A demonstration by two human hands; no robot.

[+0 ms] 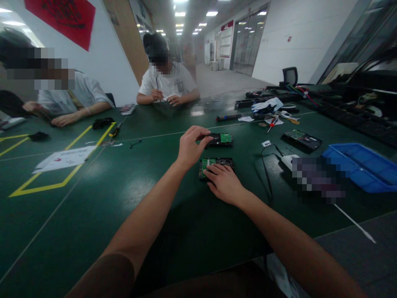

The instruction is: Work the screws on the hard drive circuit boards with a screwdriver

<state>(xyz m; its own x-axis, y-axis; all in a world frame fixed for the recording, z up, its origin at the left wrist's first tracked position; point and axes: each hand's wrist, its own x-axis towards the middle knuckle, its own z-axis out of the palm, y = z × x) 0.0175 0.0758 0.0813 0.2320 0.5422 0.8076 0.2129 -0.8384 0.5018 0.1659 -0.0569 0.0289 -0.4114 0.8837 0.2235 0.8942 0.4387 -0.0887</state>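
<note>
Two hard drives lie on the green table in front of me, circuit-board side up, one beyond the other. At the left end of the far hard drive (226, 139), my left hand (191, 144) is closed, thumb and fingertips gripping its edge. My right hand (226, 182) rests across the near hard drive (204, 163), its fingers stretched out over the board and covering much of it. A third hard drive (302, 140) lies apart, off to the right.
Right of my hands are a blue tray (366, 165), a blurred-out device with a black cable (265, 169), and a red screwdriver (273, 123). A yellow-handled screwdriver (115, 131) and a paper sheet (66, 159) lie left. Two people (173, 85) sit across the table.
</note>
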